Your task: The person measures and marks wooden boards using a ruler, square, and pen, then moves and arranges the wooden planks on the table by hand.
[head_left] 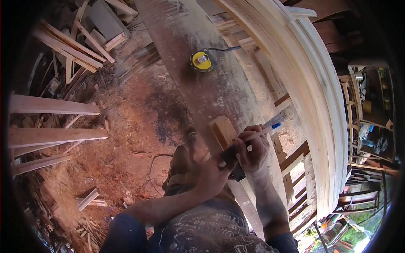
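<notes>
I saw the right hand's fingers (241, 148) pinching a slim white pen with a blue end (262, 132) over the long, dusty wooden worktop (219, 99). The left hand (213, 176) curled near a pale wooden block (224, 130); its grip I couldn't tell.

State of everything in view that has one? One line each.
Tape measure: lying on the plank, dark cord trailing
Pen: held in the right hand, blue end outward
Wooden block: over the plank; resting or held, unclear
Left hand: at the dark tool, grip partly hidden
Offcuts: scattered on the floor
</notes>
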Motion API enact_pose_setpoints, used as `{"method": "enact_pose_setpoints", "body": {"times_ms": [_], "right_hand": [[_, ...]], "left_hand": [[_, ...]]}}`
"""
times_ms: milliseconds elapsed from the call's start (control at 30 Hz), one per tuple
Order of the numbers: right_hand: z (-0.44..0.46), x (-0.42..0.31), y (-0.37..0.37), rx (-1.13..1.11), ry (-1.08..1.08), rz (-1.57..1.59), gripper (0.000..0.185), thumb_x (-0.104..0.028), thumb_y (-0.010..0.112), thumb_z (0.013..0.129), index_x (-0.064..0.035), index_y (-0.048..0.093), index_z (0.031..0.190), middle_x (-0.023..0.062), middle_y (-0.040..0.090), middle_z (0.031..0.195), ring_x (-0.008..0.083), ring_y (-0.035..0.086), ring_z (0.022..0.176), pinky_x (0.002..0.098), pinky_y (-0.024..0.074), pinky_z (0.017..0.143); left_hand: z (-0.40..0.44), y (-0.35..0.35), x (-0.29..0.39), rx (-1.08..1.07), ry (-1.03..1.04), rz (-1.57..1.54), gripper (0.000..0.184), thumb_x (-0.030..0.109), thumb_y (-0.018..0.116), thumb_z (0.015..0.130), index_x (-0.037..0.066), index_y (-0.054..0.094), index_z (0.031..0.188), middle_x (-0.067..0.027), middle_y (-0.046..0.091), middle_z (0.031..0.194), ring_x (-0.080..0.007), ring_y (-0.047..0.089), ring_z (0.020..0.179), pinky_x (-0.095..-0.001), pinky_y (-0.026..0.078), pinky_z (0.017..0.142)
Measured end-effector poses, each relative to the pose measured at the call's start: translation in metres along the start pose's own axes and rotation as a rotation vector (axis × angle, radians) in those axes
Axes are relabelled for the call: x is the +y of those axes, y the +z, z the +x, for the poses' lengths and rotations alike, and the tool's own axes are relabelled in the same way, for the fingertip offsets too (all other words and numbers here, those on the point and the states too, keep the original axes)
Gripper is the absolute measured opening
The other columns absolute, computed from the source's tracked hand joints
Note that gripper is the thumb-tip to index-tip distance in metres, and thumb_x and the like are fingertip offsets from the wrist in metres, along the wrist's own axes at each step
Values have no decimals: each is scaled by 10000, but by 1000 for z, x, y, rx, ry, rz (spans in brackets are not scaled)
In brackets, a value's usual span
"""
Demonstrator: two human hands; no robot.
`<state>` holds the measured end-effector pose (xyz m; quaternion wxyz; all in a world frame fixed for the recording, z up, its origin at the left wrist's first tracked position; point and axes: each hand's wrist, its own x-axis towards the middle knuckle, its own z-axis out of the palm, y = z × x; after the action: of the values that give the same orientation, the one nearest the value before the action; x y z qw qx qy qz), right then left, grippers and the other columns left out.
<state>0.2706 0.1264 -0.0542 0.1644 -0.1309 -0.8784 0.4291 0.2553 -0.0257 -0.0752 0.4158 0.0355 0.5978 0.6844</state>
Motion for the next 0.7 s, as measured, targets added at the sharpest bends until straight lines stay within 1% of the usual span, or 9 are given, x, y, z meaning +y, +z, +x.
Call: {"method": "enact_pose_setpoints", "body": {"times_ms": [133,233,333,367,433,533,567,633,700], "right_hand": [[3,0,-2,89,-124,-98,91,21,686,840,-7,608,876,129,620,853,290,586,826,394,447,772],[0,6,-1,268,-164,-218,78,1,672,885,-8,601,915,135,631,858,282,590,825,381,457,761],[-2,10,-4,388,-156,-350,77,-38,657,939,-4,588,938,131,647,830,252,608,782,370,479,740],[-6,9,-8,379,-89,-384,91,-50,656,950,-2,578,948,127,653,819,240,612,761,366,487,730],[-6,-14,-14,346,257,-243,201,-105,695,949,-3,531,1003,118,675,783,189,653,717,331,519,695],[-8,-19,-21,225,315,-192,249,-162,720,903,-20,519,939,122,658,822,228,655,704,332,520,680],[-7,-27,-24,187,444,-92,260,-113,714,892,-32,473,947,135,710,891,183,680,771,305,535,702],[-5,-17,-25,171,512,239,281,-79,705,887,-38,445,985,159,724,910,178,687,783,305,545,711],[2,-11,-24,154,574,611,327,-40,686,878,-49,397,1032,197,736,938,188,700,805,304,556,723]], "left_hand": [[-1,-3,10,-13,-36,187,366,131,639,954,-24,598,1283,-107,697,1019,-110,642,901,-298,527,730],[-1,-3,-4,34,-10,204,311,177,679,958,-9,629,1202,-122,691,946,-176,699,840,-321,565,676],[0,-2,-8,113,94,273,285,194,706,938,2,614,1126,-144,690,991,-242,700,909,-359,556,760],[-2,0,-7,117,68,218,286,190,710,933,7,609,1127,-145,684,990,-258,696,906,-368,549,776],[-9,3,-4,127,11,108,289,182,718,923,16,600,1129,-146,673,988,-290,688,899,-385,535,809],[-24,-6,-6,71,479,523,291,143,743,871,40,621,1114,-135,647,1002,-300,665,910,-388,526,783],[-24,-11,-3,61,595,640,287,133,747,851,49,630,1099,-124,640,1002,-296,654,921,-387,522,779],[-25,-21,10,39,825,875,282,112,756,813,66,648,1070,-104,624,1001,-288,633,941,-386,514,773],[-36,-22,29,142,877,972,269,102,752,792,76,659,1043,-90,614,1039,-280,613,967,-374,507,759]]}}
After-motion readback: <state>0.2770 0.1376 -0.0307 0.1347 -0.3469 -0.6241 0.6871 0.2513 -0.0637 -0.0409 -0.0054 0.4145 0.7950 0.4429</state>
